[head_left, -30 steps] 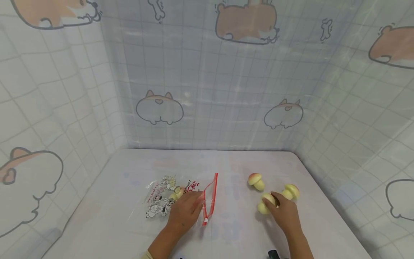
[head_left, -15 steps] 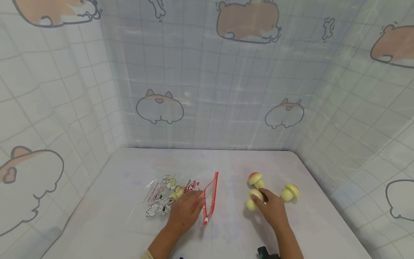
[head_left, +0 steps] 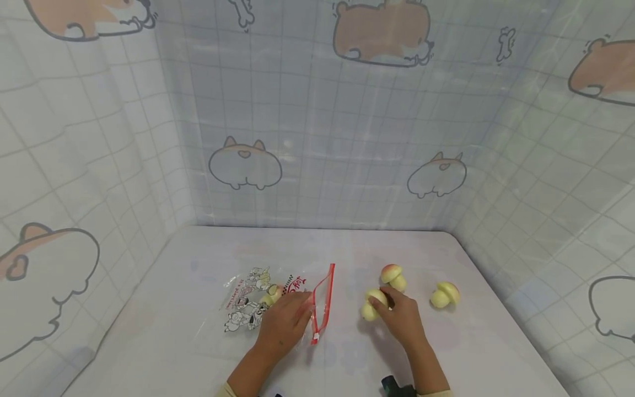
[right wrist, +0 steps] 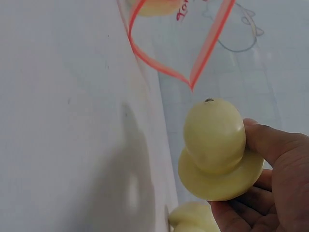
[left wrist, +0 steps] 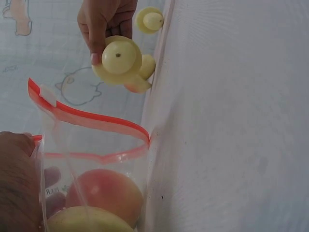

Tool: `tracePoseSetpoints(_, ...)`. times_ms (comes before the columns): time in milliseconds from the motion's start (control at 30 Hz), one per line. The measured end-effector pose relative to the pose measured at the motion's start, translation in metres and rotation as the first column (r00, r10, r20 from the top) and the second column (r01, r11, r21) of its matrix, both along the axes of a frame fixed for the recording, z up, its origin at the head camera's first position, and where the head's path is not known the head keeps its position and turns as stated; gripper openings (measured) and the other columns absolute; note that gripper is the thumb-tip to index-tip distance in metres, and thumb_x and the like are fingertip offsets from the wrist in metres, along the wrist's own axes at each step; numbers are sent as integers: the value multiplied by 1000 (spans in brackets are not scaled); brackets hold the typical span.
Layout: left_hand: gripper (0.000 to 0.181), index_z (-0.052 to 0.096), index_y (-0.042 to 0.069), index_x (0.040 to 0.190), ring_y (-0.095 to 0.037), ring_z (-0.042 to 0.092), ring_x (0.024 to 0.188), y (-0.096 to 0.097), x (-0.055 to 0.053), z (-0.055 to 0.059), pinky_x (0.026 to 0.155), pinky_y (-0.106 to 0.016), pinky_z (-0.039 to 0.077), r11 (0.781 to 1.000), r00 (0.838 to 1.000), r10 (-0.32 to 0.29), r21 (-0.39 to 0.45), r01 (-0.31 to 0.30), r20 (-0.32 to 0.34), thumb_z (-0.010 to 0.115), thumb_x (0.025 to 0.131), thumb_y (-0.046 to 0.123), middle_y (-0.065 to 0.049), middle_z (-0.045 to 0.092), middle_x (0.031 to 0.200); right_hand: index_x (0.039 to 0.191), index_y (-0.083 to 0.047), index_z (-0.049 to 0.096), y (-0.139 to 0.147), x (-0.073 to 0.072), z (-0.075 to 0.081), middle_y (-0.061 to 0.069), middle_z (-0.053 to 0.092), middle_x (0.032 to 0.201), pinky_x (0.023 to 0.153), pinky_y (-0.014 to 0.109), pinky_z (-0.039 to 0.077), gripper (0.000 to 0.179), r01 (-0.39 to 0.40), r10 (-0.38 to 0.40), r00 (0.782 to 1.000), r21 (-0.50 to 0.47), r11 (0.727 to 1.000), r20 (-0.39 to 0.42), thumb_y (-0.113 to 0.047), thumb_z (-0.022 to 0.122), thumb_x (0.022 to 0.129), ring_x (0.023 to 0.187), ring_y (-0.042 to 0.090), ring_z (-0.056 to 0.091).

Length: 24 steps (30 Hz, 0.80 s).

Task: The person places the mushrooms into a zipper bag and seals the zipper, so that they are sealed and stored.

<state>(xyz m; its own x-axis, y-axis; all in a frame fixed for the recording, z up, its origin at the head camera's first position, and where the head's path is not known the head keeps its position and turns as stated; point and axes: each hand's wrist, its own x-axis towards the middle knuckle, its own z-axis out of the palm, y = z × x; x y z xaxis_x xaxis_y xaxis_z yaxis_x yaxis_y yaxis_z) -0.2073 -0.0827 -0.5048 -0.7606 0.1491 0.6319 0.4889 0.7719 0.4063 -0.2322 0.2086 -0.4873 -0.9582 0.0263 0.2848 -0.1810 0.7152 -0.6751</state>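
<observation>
My right hand [head_left: 404, 320] pinches a pale yellow toy mushroom [head_left: 373, 304] by its cap, stem pointing toward the bag's mouth. In the right wrist view the mushroom [right wrist: 215, 140] shows its rounded stem, with thumb and fingers at the cap. A clear zip bag [head_left: 248, 300] with cartoon prints and a red zip edge [head_left: 328, 303] lies to the left. Its mouth gapes toward the right. My left hand [head_left: 285, 325] grips the bag near this edge. Inside the bag, a red-and-yellow mushroom cap [left wrist: 104, 193] shows in the left wrist view.
Two more toy mushrooms lie on the white table [head_left: 198, 358]: one mushroom [head_left: 393, 277] behind the right hand, another mushroom [head_left: 445, 295] farther right. A dark object [head_left: 397, 387] shows beside the right wrist. Corgi-printed sheets [head_left: 317, 138] hang around the table.
The right hand has carried its mushroom leftward, away from the far-right mushroom and closer to the bag's mouth. The left hand and the bag have stayed in place.
</observation>
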Motion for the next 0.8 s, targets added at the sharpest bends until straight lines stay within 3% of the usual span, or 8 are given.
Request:
tracePoseSetpoints(333,30,73,19,119,-9,66,112,0,0,-1,92,-33,56,1000,1000,-4,12,4,-3,61,99,38,9,73,115,118,-3,71,-24,-7,-2,2,73,98,73,31,53,48,-31,32,999,10,999,-18,-38,78,86,82,11,60)
tracePoseSetpoints(800,29,73,19,118,-9,66,112,-2,-1,-3,94,-32,56,1000,1000,-8,-10,8,-8,61,99,38,8,73,115,118,-4,71,-51,-12,-7,2,73,100,75,33,54,48,-95,96,995,-25,995,32,-38,78,86,83,12,59)
